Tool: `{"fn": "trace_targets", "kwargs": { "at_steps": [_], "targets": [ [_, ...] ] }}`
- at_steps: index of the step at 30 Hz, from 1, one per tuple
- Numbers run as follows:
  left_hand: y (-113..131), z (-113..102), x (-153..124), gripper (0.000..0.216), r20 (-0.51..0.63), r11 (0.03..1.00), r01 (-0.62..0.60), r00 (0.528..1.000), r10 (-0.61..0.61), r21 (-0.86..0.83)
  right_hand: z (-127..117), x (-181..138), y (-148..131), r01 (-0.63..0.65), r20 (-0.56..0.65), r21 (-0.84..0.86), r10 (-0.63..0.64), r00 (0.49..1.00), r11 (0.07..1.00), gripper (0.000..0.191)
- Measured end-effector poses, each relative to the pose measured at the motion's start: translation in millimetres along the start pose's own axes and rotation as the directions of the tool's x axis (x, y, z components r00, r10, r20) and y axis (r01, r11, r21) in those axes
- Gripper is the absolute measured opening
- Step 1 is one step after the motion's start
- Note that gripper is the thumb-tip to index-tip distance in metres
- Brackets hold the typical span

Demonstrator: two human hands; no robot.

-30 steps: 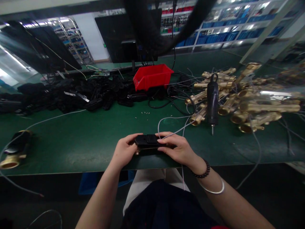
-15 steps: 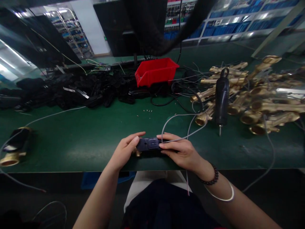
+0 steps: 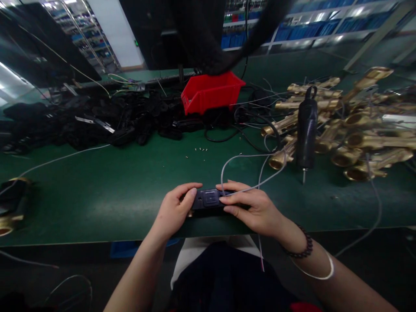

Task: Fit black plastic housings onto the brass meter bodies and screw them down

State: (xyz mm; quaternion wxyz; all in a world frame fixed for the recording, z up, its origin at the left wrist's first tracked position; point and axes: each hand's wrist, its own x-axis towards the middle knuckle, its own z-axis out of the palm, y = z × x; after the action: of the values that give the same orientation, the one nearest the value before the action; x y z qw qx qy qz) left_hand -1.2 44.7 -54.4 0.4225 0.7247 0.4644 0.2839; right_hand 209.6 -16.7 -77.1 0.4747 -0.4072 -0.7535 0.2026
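Both my hands grip a small black plastic housing (image 3: pixel 208 199) at the near edge of the green table (image 3: pixel 113 195). My left hand (image 3: pixel 173 210) clasps its left end, fingers curled over the top. My right hand (image 3: pixel 253 208) closes on its right end, fingers laid across the top. A thin grey cable (image 3: pixel 247 162) runs from under my right fingers, loops over the table and another length hangs below the edge. A bit of brass shows under the housing by my left thumb.
A hanging black electric screwdriver (image 3: pixel 306 130) is to the right, in front of a heap of brass fittings (image 3: pixel 357 125). A red bin (image 3: pixel 209 92) stands at the back, black plastic parts (image 3: pixel 91 123) piled left. Tiny screws (image 3: pixel 199 150) lie mid-table. A brass assembly (image 3: pixel 9 206) sits far left.
The view has shifted a little; my hands keep hold of the black housing and have turned it slightly, so its top face with a square recess shows.
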Motion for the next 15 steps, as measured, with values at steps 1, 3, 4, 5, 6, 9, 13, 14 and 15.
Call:
{"fn": "trace_targets", "kwargs": {
  "at_steps": [1, 3, 4, 5, 6, 9, 13, 14, 15],
  "targets": [
    [-1, 1, 0, 0.029, 0.007, 1.0, 0.015, 1.0, -0.014, -0.01, 0, -1, 1, 0.003, -0.001, 0.002, -0.003, 1.0, 1.0, 0.014],
    [-4, 4, 0, 0.028, -0.011, 0.999, 0.016, 1.0, -0.017, -0.03, 0, -2, 2, 0.009, -0.009, 0.01, -0.009, 1.0, 1.0, 0.015],
    [-6, 4, -1, 0.028, -0.043, 0.999, -0.012, 0.999, 0.011, -0.035, 1, -3, 3, 0.008, -0.012, 0.017, -0.008, 1.0, 1.0, 0.016],
    [-8, 5, -2, 0.027, -0.083, 0.998, -0.061, 0.995, 0.058, -0.034, 1, -4, 4, 0.007, -0.012, 0.023, -0.007, 1.0, 1.0, 0.017],
    [-10, 5, -3, 0.026, -0.114, 0.992, -0.127, 0.986, 0.123, -0.028, 1, -4, 5, 0.007, -0.012, 0.028, -0.007, 1.0, 1.0, 0.018],
    [-16, 3, -7, 0.022, -0.063, 0.946, -0.324, 0.944, 0.324, 0.007, 1, -5, 6, 0.007, -0.027, 0.039, -0.006, 1.0, 0.999, 0.018],
    [-19, 0, -8, 0.036, 0.027, 0.938, -0.348, 0.937, 0.348, 0.005, 1, -3, 6, -0.101, -0.035, 0.038, 0.102, 0.994, 0.994, 0.017],
    [-18, 0, -8, 0.034, 0.008, 0.946, -0.324, 0.946, 0.324, -0.019, 1, -2, 6, -0.137, -0.033, 0.042, 0.138, 0.99, 0.99, 0.018],
    [-17, 0, -7, 0.032, -0.006, 0.955, -0.292, 0.956, 0.292, -0.055, 1, 0, 6, -0.171, -0.028, 0.049, 0.173, 0.985, 0.984, 0.02]
  ]
}}
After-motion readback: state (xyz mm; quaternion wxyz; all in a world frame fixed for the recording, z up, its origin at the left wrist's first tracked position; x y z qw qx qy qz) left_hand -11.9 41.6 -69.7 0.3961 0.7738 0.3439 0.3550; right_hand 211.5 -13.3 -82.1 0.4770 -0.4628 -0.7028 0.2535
